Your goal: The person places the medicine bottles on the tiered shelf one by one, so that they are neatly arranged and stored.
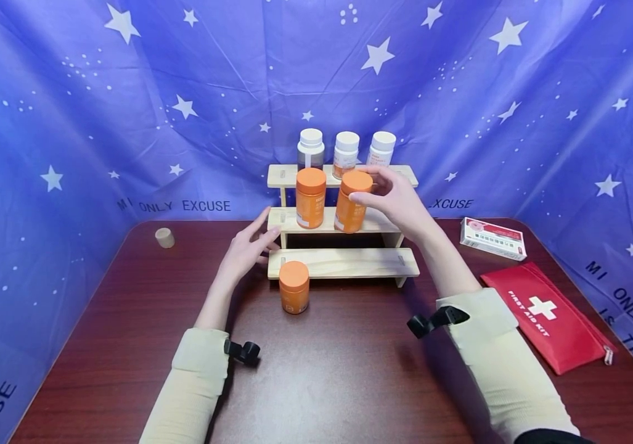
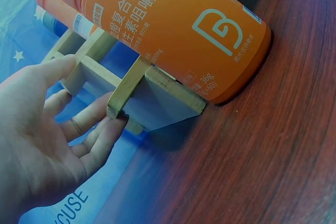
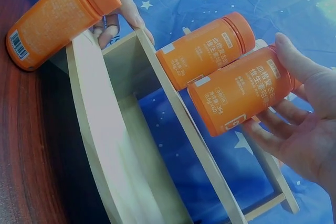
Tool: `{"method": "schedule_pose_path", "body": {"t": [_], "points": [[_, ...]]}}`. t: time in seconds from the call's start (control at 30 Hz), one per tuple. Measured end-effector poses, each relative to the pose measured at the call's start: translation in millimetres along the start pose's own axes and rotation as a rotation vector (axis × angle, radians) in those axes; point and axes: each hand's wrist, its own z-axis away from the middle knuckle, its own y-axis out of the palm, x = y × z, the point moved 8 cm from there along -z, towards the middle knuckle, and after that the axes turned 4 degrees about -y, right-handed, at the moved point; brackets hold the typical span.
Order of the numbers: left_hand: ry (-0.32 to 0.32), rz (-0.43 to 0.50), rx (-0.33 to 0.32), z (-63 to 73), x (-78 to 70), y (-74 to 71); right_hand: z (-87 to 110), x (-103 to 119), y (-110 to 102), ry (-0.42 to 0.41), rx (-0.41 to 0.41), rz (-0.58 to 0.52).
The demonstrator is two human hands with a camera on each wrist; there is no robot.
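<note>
My right hand pinches an orange bottle near its cap, tilted at the middle step of a wooden tiered stand. Whether its base fully rests on that step, I cannot tell. Beside it, a second orange bottle stands on the same step. At the stand's left end, my left hand holds the wooden edges with bent fingers. A third orange bottle stands on the table before the bottom step. Three white-capped bottles, including the left one, stand on the top step, partly hidden.
A red first aid pouch and a white-and-red medicine box lie on the right of the brown table. A small pale cylinder stands at the back left. Behind hangs a blue starry cloth.
</note>
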Motion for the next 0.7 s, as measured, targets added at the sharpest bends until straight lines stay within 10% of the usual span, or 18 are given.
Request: {"method": "schedule_pose_path", "body": {"t": [0.7], "points": [[-0.006,0.001,0.000,0.4,-0.2,0.2,-16.4,-11,3,0.027,-0.016,0.040]]}}
